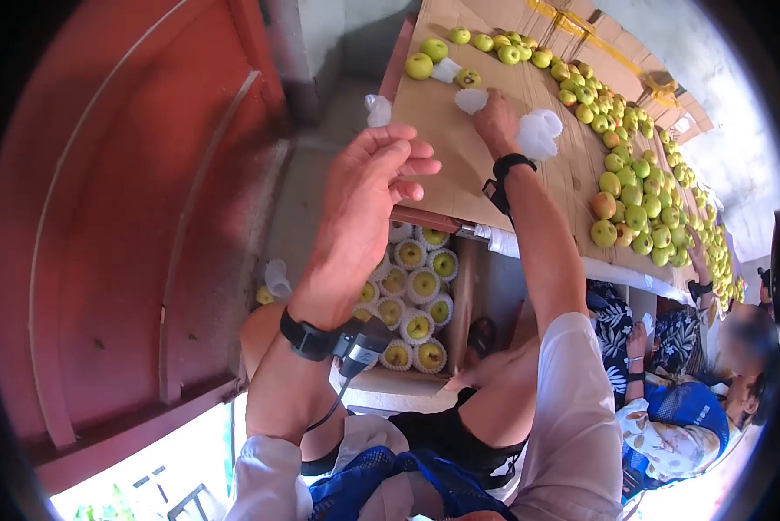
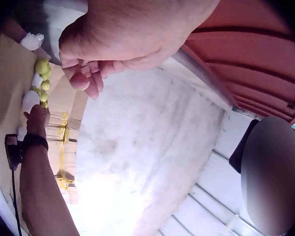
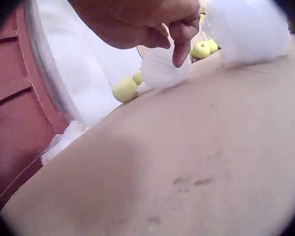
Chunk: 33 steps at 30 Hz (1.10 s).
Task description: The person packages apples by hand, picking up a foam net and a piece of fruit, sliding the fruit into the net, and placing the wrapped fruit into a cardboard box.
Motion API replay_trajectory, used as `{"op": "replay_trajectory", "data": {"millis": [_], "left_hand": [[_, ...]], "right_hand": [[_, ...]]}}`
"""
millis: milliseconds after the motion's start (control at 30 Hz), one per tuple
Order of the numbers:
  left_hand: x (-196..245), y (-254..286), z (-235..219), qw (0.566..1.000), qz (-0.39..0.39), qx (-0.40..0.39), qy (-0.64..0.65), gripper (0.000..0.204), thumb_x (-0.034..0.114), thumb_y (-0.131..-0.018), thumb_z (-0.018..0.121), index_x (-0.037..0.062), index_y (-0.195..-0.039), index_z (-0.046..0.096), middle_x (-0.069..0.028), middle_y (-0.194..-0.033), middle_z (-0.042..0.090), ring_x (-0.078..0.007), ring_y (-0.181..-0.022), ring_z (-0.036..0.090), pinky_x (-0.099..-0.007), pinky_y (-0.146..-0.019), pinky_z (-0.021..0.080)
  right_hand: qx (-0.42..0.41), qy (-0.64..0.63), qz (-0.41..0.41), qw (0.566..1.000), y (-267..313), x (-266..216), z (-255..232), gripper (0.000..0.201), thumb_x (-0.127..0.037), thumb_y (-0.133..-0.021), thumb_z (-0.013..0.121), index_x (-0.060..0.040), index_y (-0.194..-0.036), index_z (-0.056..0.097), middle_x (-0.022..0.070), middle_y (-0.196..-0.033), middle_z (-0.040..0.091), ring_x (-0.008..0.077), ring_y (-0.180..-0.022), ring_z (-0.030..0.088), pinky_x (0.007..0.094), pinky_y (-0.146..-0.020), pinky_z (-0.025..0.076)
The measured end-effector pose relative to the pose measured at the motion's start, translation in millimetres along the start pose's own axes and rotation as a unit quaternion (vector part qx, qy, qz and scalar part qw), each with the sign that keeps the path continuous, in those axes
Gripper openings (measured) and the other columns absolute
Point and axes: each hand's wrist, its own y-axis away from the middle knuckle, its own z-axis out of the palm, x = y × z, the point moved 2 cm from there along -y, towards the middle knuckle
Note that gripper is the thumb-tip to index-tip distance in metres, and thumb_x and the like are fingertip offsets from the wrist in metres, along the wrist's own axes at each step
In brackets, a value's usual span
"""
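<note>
While left hand hovers half-open, empty, right hand pinches foam net on cardboard near wall.

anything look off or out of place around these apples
One apple and a white foam net lie outside the box, apart from the netted apples inside. Near the right hand, another apple shows a dark patch, possibly a blemish.

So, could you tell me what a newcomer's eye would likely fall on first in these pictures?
Probably the mass of green apples, strewn along the cardboard toward the right of the head view. Next might come the apples in white foam nets, packed in a box below the cardboard's near edge, and the big red panel filling the left side.
</note>
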Motion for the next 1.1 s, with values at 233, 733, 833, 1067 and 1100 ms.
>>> {"op": "replay_trajectory", "data": {"millis": [233, 733, 833, 1067, 1100], "left_hand": [[-1, -7, -3, 1.000, -0.003, 0.015, -0.017, 0.018, 0.010, -0.101, 0.053, 0.0018, -0.117, 0.056, -0.0093, -0.107, 0.066, -0.0188, -0.098, 0.066, -0.0283, -0.073, 0.049], [-34, -17, 12, 0.964, 0.039, 0.018, -0.261, 0.042, 0.031, -0.094, 0.067, 0.0009, -0.123, 0.061, -0.0077, -0.115, 0.069, -0.0152, -0.105, 0.065, -0.0276, -0.074, 0.048], [-42, -12, 19, 0.959, 0.061, -0.012, -0.278, 0.042, 0.030, -0.095, 0.066, -0.0005, -0.123, 0.061, -0.0070, -0.113, 0.069, -0.0150, -0.104, 0.065, -0.0283, -0.074, 0.049], [-59, -11, 18, 0.954, 0.022, -0.031, -0.298, 0.031, 0.020, -0.096, 0.060, -0.0012, -0.119, 0.062, -0.0073, -0.110, 0.069, -0.0144, -0.098, 0.064, -0.0300, -0.078, 0.051], [-58, -9, 19, 0.973, -0.004, -0.038, -0.230, 0.030, 0.020, -0.096, 0.060, -0.0005, -0.119, 0.062, -0.0074, -0.109, 0.069, -0.0154, -0.098, 0.064, -0.0310, -0.080, 0.051]], "right_hand": [[-0.040, -0.117, 0.003, 0.992, 25, -7, -13, 0.033, -0.021, -0.089, 0.060, -0.0026, -0.114, 0.070, 0.0206, -0.107, 0.072, 0.0370, -0.099, 0.069, 0.0461, -0.083, 0.054], [-0.119, -0.526, -0.010, 0.842, 205, -51, -158, 0.024, -0.017, -0.091, 0.064, 0.0014, -0.105, 0.069, 0.0039, -0.087, 0.065, 0.0104, -0.063, 0.057, 0.0266, -0.059, 0.042], [-0.127, -0.547, 0.029, 0.827, 228, -44, -158, 0.024, -0.016, -0.092, 0.064, 0.0017, -0.107, 0.069, 0.0038, -0.088, 0.065, 0.0096, -0.065, 0.058, 0.0254, -0.060, 0.044], [-0.137, -0.610, 0.060, 0.779, 244, -22, -148, 0.022, -0.018, -0.094, 0.062, -0.0024, -0.108, 0.068, 0.0023, -0.090, 0.067, 0.0095, -0.074, 0.061, 0.0230, -0.058, 0.041], [-0.144, -0.637, 0.073, 0.754, 242, -18, -146, 0.022, -0.019, -0.094, 0.061, -0.0033, -0.108, 0.068, 0.0019, -0.091, 0.067, 0.0097, -0.076, 0.062, 0.0230, -0.058, 0.040]]}}
